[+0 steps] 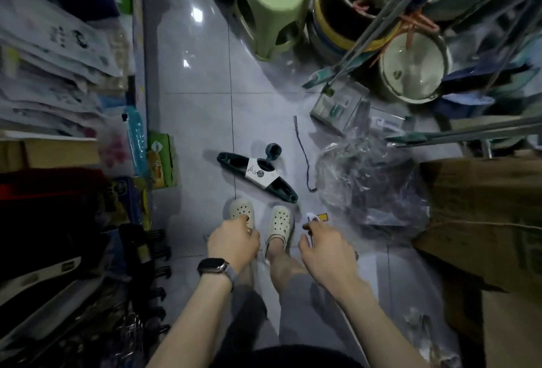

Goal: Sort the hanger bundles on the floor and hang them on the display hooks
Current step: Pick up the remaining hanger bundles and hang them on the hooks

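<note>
1. Left hand [234,238]: it hangs above the left clog [241,211], watch on the wrist, back of the hand to the camera. The fingers curl downward out of sight, so whether they hold anything cannot be told. Free this hand for the pickup.
2. Right hand [325,246]: thumb and fingertips appear to pinch a small white-and-yellow object [315,217], too small to identify. Stow it or put it down before reaching, so that both hands can take the load.
3. Black hook-shaped items [158,250] project from the left-hand rack, low and close. Whether these are the display hooks cannot be told; confirm the destination before lifting.
4. Hanger bundle [258,175]: dark teal, wrapped in a white paper band, it lies flat on the floor tile just ahead of both clogs, hook end pointing away. Grip it across the band, where the hangers are held together. Gripping one arm is likely to fan the stack.
5. A dark cord [303,156] lies loose to the right of the bundle, apart from it. Keep it clear of the lift.
6. A clear plastic bag [372,185] of dark items sits further right, against a cardboard box [484,215]. It probably holds more stock; take it next.
7. A green stool [269,6] stands at the far end of the aisle. Watch it when stepping forward.
</note>
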